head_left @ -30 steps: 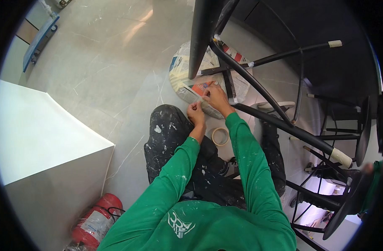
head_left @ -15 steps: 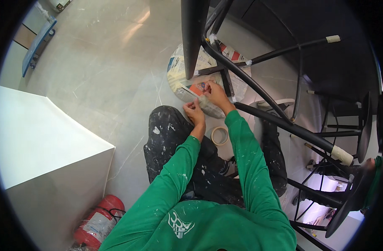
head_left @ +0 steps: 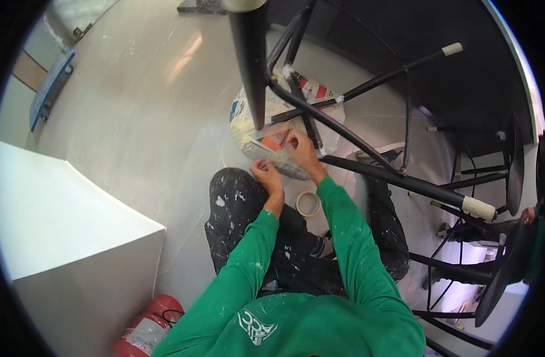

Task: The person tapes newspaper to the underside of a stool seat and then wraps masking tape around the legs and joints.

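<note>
A black-legged stool (head_left: 308, 110) lies upside down on the floor, its round seat wrapped in newspaper (head_left: 272, 141) with pale tape. At the seat's near edge my left hand (head_left: 267, 177) is closed, fingertips pinched beside the paper's rim. My right hand (head_left: 303, 152) is closed too, its thumb and fingers together over the newspaper, slightly farther away. Whatever thin piece either hand pinches is too small to make out. Between my legs a roll of masking tape (head_left: 299, 206) lies on the floor.
Black stool legs with taped ends, such as one leg (head_left: 403, 181), reach across on the right. More dark stools (head_left: 513, 160) and another person's leg (head_left: 483, 229) are farther right. A white box-like block (head_left: 76, 220), a red fire extinguisher (head_left: 147, 333) and a blue trolley (head_left: 49, 89) are left.
The view has shifted a little, so the stool sits slightly farther left and lower. My left hand has drawn slightly away from the newspaper edge; my right hand stays over the paper.
</note>
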{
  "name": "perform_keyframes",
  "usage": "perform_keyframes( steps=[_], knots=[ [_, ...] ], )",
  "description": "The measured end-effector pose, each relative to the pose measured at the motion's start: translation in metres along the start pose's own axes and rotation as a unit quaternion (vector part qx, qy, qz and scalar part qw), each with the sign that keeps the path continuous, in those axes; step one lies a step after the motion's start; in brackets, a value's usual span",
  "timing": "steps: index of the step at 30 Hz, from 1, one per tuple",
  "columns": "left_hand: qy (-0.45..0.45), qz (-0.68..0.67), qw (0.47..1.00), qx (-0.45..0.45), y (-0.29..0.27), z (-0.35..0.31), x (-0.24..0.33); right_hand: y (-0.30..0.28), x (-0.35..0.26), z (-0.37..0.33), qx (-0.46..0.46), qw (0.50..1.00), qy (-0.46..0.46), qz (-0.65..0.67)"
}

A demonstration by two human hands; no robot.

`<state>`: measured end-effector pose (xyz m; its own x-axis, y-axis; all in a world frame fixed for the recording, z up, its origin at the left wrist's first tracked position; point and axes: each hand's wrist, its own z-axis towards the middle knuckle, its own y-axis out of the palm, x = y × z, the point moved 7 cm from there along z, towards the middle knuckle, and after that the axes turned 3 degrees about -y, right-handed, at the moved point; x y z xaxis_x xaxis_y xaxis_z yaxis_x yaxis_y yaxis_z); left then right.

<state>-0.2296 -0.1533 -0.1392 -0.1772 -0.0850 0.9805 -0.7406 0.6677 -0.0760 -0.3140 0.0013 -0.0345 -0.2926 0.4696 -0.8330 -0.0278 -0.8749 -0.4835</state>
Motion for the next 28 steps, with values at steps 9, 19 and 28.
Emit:
perform_keyframes(
  steps=[9,19,28],
  knots=[
    [0.263,-0.210,0.907,-0.251,-0.006,0.044,0.230,-0.219,-0.303,-0.166,0.134,0.932,-0.237,-0.240],
    [0.249,-0.141,0.832,-0.474,0.058,0.057,0.227,-0.359,-0.286,-0.116,-0.224,0.690,0.156,-0.671],
    [0.384,-0.074,0.859,-0.330,0.093,0.035,0.277,-0.392,-0.214,-0.182,-0.221,0.666,0.158,-0.695]
  ],
)
